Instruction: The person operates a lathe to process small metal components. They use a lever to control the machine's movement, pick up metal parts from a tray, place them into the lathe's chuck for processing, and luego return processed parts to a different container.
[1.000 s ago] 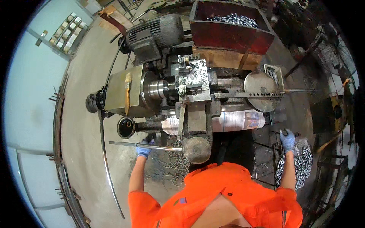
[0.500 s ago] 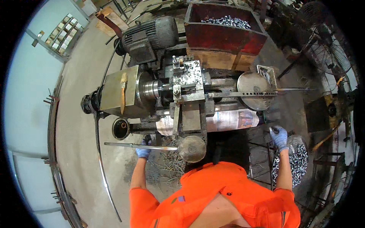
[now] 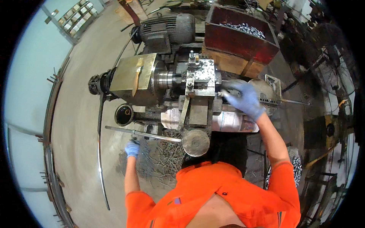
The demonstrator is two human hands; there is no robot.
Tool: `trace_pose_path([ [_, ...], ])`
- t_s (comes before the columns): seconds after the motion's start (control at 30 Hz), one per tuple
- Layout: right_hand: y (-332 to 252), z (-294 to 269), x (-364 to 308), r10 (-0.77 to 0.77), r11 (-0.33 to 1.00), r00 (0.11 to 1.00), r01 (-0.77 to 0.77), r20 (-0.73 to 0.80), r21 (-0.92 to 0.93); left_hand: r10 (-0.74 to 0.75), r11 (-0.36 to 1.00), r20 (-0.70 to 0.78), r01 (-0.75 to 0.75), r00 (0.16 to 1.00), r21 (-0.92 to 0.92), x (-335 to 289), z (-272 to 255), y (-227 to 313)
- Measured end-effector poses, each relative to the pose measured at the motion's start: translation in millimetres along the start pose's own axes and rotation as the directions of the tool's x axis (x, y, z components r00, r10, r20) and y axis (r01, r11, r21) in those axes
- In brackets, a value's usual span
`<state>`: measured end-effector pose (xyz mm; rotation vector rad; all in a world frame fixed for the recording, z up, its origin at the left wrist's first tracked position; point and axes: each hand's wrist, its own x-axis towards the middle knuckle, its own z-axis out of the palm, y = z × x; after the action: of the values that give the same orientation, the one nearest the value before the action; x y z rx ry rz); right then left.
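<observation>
My right hand (image 3: 246, 100), in a blue glove with dark fingertips, reaches over the right side of the lathe-like machine, beside its tool block (image 3: 200, 76). Motion smears its fingers, and I cannot tell whether they hold anything. Lower left, my left hand (image 3: 132, 148), also gloved, has its fingers curled just below a long metal lever (image 3: 152, 135); what they hold, if anything, is hidden. That lever runs to a round disc (image 3: 195, 143) at the machine's front. Left of the tool block is a shiny round spindle (image 3: 164, 79). A brush (image 3: 137, 81) lies on the headstock cover (image 3: 127, 70).
Behind the machine stand a motor (image 3: 171, 30) and a red bin (image 3: 243, 43) of small metal pieces. A sack of similar pieces (image 3: 296, 163) sits at my right. Metal shavings (image 3: 169, 154) litter the floor. A long rod (image 3: 100, 159) slopes down at left.
My right hand has swung up and left from beside the sack to over the machine. My left hand has drawn slightly left, farther from the disc. The view has shifted.
</observation>
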<state>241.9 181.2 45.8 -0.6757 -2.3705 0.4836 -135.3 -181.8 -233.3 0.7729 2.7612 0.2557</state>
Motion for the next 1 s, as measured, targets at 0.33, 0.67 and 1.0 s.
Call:
trace_pose_path([
  [0.33, -72, 125, 120, -0.002, 0.86, 0.79, 0.314, 0.614, -0.402, -0.246, 0.963, -0.542, 0.137, 0.804, -0.234, -51, -211, -100],
  [0.67, -62, 130, 118, 0.066, 0.939, 0.798, 0.154, 0.6, -0.308, -0.411, 0.901, -0.399, 0.432, 0.819, -0.042, -127, -145, 38],
  [1.0, -65, 126, 115, 0.054, 0.927, 0.851, 0.151, 0.523, -0.343, -0.063, 0.98, -0.466, 0.144, 0.883, 0.14, -104, -160, 34],
])
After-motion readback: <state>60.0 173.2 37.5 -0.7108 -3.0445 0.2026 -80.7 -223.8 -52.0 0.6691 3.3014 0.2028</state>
